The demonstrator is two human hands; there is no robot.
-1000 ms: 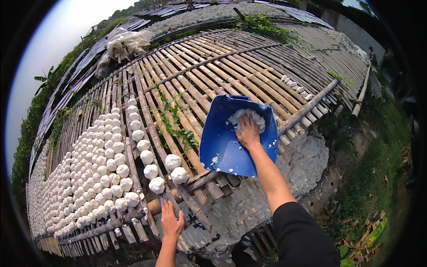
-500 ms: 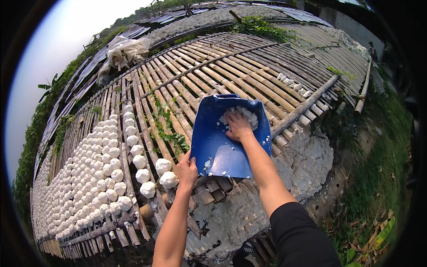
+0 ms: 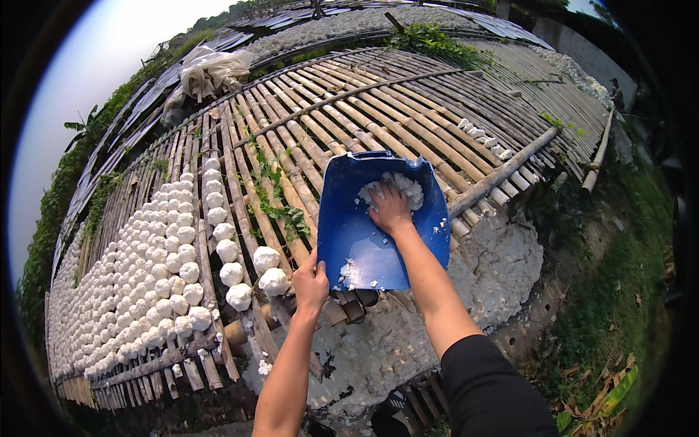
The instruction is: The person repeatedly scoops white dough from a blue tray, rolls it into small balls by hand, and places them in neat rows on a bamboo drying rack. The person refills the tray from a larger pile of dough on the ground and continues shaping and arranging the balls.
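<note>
A blue plastic tub [image 3: 378, 255], cut low on its near side and broken along its far rim, is tilted toward me over the edge of the bamboo rack. My left hand [image 3: 311, 284] is closed on its near left edge, thumb on top. Inside, at the far right, lies a heap of crumbly white paste [image 3: 410, 191]. My right hand [image 3: 391, 211] rests on that heap, its fingers spread and partly sunk in the paste. White crumbs stick to the tub's floor. Just left of my left hand, rounded white lumps [image 3: 274, 282] sit on the bamboo.
Rows of white lumps [image 3: 160, 269] cover the rack's left part. Bamboo poles [image 3: 349, 116] stretch away in front, with a few small white pieces [image 3: 484, 138] at right. A crumpled plastic sheet [image 3: 211, 73] lies at back left. Below the rack is a whitish crusted surface [image 3: 502, 262].
The whole view has shifted slightly. My left hand still grips the tub, and my right hand stays on the white paste with its fingers a little more apart.
</note>
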